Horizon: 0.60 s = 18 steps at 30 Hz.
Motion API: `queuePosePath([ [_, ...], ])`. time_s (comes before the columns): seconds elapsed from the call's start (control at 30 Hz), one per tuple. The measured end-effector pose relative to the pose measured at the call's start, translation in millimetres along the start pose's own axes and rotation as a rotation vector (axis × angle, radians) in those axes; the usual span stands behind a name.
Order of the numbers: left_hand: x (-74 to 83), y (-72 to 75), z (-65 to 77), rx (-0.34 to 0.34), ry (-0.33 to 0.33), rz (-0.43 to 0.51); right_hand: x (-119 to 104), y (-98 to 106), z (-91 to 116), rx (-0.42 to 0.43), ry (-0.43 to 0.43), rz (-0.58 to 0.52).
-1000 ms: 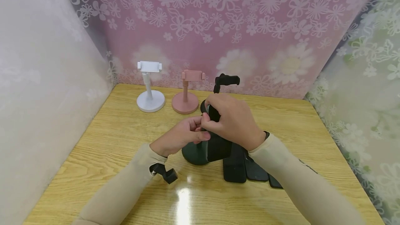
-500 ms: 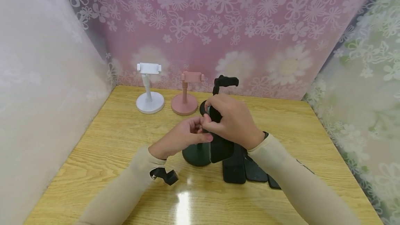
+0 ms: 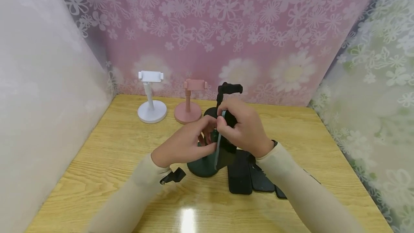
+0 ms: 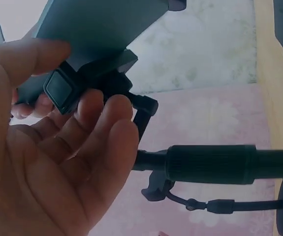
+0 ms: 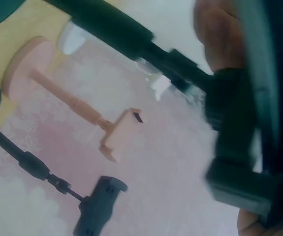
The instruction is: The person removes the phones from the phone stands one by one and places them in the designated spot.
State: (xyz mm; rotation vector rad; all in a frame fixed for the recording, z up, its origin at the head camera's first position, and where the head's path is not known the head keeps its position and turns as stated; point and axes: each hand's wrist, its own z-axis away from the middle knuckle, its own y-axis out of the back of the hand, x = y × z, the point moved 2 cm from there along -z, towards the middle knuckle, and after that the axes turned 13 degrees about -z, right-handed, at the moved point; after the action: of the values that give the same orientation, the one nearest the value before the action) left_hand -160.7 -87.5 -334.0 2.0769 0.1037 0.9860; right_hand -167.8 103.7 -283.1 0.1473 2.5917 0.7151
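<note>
My right hand (image 3: pixel 242 127) pinches the upper edge of a smartphone (image 3: pixel 225 156), which stands tilted and nearly edge-on at a dark green phone stand (image 3: pixel 202 168). In the left wrist view, the phone's flat back (image 4: pixel 102 29) lies against the stand's clamp (image 4: pixel 60 89). My left hand (image 3: pixel 185 142) is at that clamp, its thumb on the phone-side edge and its curled fingers around the clamp's end. The stand's pole (image 4: pixel 210 164) shows beside those fingers. The right wrist view has the clamp (image 5: pixel 235 147) blurred and close, next to the phone.
White (image 3: pixel 152 112), pink (image 3: pixel 188 113) and black (image 3: pixel 230 88) phone stands line the back of the wooden table (image 3: pixel 97 175). Dark phones (image 3: pixel 240 175) lie side by side near my right forearm. Floral curtains border the table at the back and sides.
The phone has turned more edge-on and shifted slightly. My left hand's fingers have spread wider, the wrist turning over. The whole scene sits slightly lower and further left in the head view.
</note>
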Motion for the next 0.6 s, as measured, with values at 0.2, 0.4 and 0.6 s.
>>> queuePosePath([
  [0.2,2.8,-2.1,-2.4,0.051,-0.014,-0.091,-4.6,12.0,-0.4,0.168,0.029,-0.078],
  [0.4,1.6,-3.6,-3.5,0.066,-0.034,-0.064,-7.0,29.4,5.0,0.525,0.154,-0.091],
  [0.6,-2.3,-5.5,-3.7,0.066,-0.046,-0.037,-5.9,47.2,5.9,0.691,0.225,-0.002],
])
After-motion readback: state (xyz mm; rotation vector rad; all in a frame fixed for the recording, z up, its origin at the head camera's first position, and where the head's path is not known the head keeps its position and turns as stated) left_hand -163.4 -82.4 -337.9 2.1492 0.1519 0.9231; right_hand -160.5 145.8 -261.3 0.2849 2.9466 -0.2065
